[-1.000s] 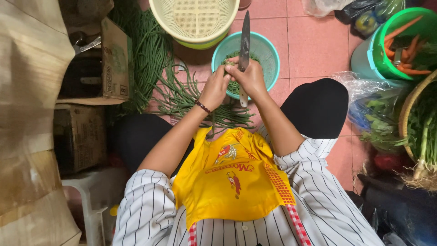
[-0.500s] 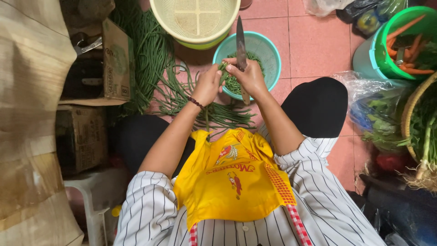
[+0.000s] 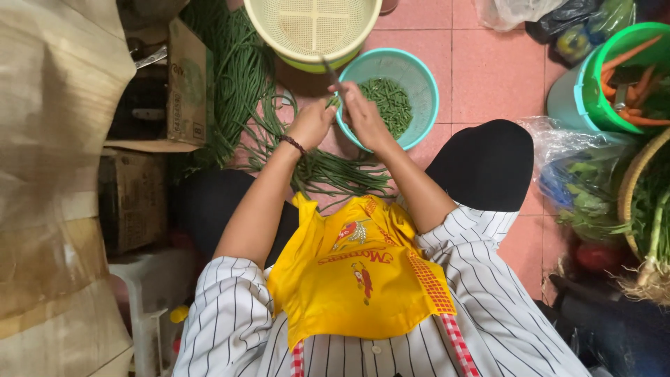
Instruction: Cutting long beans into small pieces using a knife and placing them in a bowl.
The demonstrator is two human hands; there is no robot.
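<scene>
Over the teal bowl of cut pieces, the right hand is gripping a knife while the left hand is closing its grip on long beans.

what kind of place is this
Probably a home or market-stall food-prep spot on a floor of pink tiles: long beans lie heaped there, cut pieces fill a teal bowl, and a green bucket holds carrots.

I sit over a pink tiled floor. On it rest my teal bowl of cut beans, a yellow colander, loose long beans, a cardboard box and a green bucket.
</scene>
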